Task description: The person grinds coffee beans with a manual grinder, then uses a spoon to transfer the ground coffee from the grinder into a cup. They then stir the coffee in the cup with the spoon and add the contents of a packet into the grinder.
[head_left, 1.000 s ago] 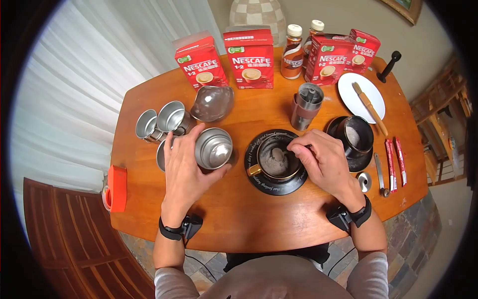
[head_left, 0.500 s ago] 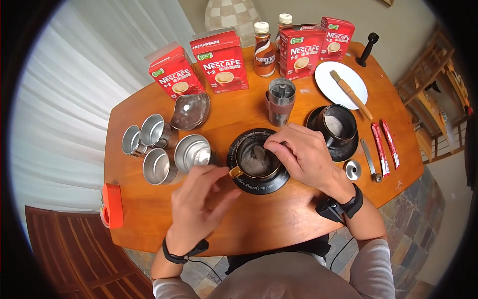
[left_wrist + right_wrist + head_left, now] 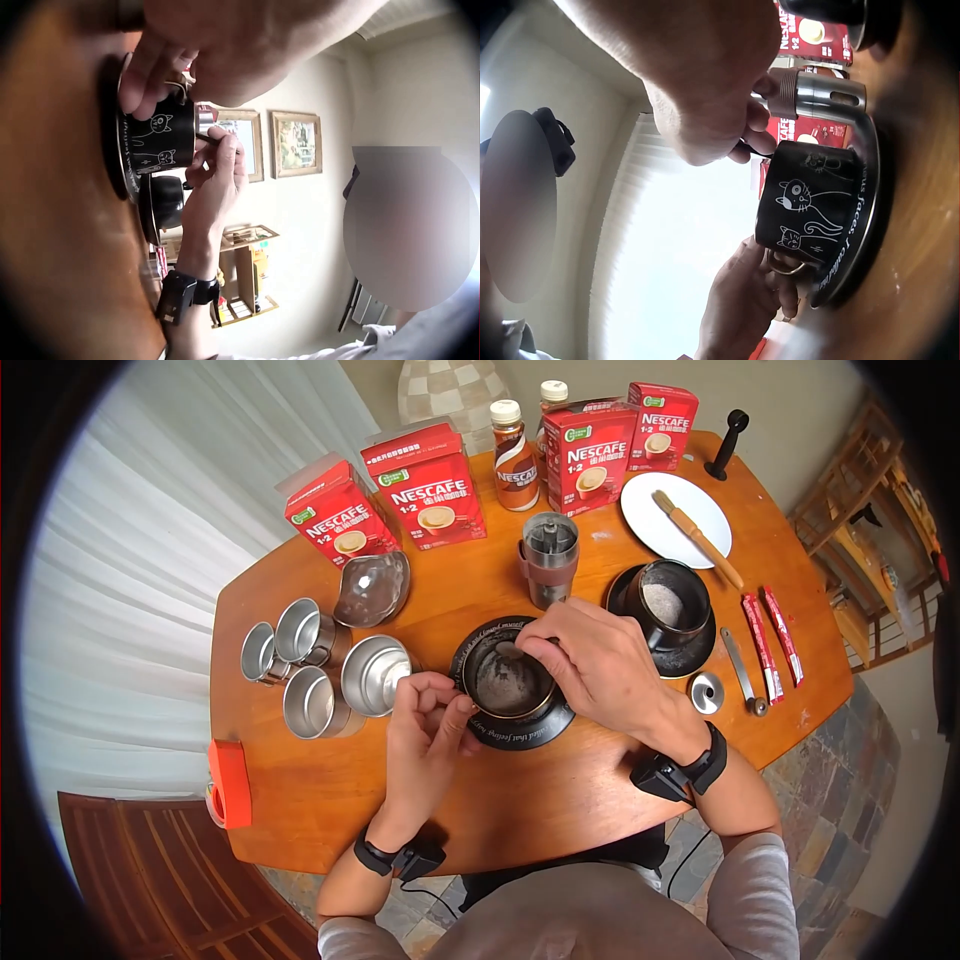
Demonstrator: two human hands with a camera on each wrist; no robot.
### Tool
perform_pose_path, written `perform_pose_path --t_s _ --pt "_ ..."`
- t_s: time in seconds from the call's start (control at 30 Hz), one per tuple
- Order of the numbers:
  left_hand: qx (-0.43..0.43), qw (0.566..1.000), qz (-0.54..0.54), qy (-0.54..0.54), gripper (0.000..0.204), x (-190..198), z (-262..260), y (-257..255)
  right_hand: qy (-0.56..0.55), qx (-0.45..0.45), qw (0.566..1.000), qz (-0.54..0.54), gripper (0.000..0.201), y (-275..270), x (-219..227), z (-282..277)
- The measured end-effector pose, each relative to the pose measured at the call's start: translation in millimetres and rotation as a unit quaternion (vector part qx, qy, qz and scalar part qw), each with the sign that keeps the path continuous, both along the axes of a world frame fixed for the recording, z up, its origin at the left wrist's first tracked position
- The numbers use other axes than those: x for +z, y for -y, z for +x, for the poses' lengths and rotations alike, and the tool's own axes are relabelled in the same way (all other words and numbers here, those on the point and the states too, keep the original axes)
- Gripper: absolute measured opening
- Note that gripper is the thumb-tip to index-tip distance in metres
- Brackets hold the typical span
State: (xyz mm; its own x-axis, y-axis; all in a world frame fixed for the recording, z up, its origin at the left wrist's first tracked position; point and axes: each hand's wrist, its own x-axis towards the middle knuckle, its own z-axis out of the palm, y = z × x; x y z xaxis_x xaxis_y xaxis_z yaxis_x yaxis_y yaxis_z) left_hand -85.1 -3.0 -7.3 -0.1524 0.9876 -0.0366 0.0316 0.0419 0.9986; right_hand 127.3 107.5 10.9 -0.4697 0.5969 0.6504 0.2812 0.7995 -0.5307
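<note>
A black cup (image 3: 802, 199) with white cat drawings stands on a black lettered saucer (image 3: 520, 736). Pale grey-brown powder (image 3: 503, 688) lies inside it. At the cup's left side my left hand (image 3: 425, 732) grips the gold-trimmed handle (image 3: 786, 265), its fingers curled there. Over the opposite rim, my right hand (image 3: 600, 670) pinches a spoon (image 3: 508, 650) whose bowl dips into the cup; the fingers hide most of its stem in the head view. Close left of the left hand is a wide steel cup (image 3: 375, 682).
Several steel mugs (image 3: 310, 705) and a glassy bowl (image 3: 372, 590) stand left. Behind the cup is a coffee grinder (image 3: 548, 565). On the right are another black cup (image 3: 665, 605), a plate (image 3: 645, 510) with a brush (image 3: 702, 540), and red sachets (image 3: 762, 655). Nescafe boxes (image 3: 430, 490) line the back.
My left hand has let go of the wide steel cup and moved right to the black cup's handle. The right hand stays at the black cup with the spoon.
</note>
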Motion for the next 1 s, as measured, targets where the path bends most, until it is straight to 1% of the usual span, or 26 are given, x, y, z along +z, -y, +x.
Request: perform_pose_path --t_s 0.03,0.13,0.2,0.23,0.3,0.33,0.43,0.5,0.53,0.6,0.63,0.7,0.73,0.8,0.83,0.93,1.0 --pt "0.003 1.000 -0.001 -0.009 0.016 -2.7 0.5 1.4 -0.002 0.006 1.000 -0.008 0.007 0.8 -0.3 -1.2" --pt "0.019 0.999 -0.005 -0.048 0.021 -10.3 2.3 7.2 -0.026 0.085 0.996 -0.017 0.007 1.2 -3.3 -3.4" --pt "0.038 0.995 -0.007 -0.087 0.024 -11.9 3.8 9.1 0.002 0.101 0.994 -0.053 0.007 3.3 2.4 0.0" --pt "0.033 0.989 0.030 -0.139 0.023 -13.3 1.9 8.4 0.016 0.110 0.991 -0.070 0.007 3.9 5.2 1.5" --pt "0.025 0.964 0.102 -0.244 0.021 -16.1 -4.7 6.4 0.013 0.068 0.995 -0.066 0.007 3.4 6.1 3.2" --pt "0.028 0.968 0.090 -0.232 0.020 -15.3 -4.0 6.9 0.011 0.047 0.997 -0.064 0.007 3.0 6.3 3.1" --pt "0.028 0.975 0.067 -0.212 0.016 -13.7 -2.2 7.7 0.013 0.026 0.997 -0.066 0.009 4.2 6.7 1.3" --pt "0.014 0.974 0.070 -0.217 0.016 -18.3 -3.3 7.9 0.004 0.062 0.997 -0.055 0.010 2.4 2.3 -0.8" --pt "0.004 0.966 0.086 -0.244 0.015 -18.5 -3.6 7.9 0.000 0.080 0.996 -0.049 0.010 1.5 0.9 -1.0" --pt "-0.017 0.948 0.117 -0.296 0.016 -19.3 -5.2 8.5 0.017 0.103 0.991 -0.078 0.011 -0.1 3.6 3.4" --pt "-0.041 0.957 0.072 -0.277 0.015 -18.7 -6.6 9.3 0.026 0.116 0.989 -0.093 0.011 -0.5 4.8 5.0" --pt "-0.088 0.968 -0.020 -0.236 0.017 -14.0 -9.4 11.5 0.025 0.072 0.993 -0.094 0.011 -0.9 5.3 5.4" --pt "-0.107 0.975 -0.074 -0.179 0.021 -5.7 -8.9 10.8 0.025 0.049 0.994 -0.095 0.011 -0.7 5.8 5.6" --pt "-0.144 0.971 -0.180 -0.062 0.030 12.4 -7.3 6.9 0.027 0.041 0.995 -0.091 0.010 0.1 7.4 4.7" --pt "-0.143 0.974 -0.172 -0.036 0.031 9.6 -8.2 6.8 0.027 0.036 0.995 -0.089 0.010 0.2 8.0 4.3" --pt "-0.133 0.981 -0.140 0.036 0.034 -5.1 -10.9 6.9 0.023 0.102 0.991 -0.079 0.009 -0.8 6.9 3.3" --pt "-0.115 0.984 -0.109 0.076 0.034 -10.6 -11.2 7.4 0.023 0.098 0.993 -0.060 0.009 -3.8 9.1 8.2"
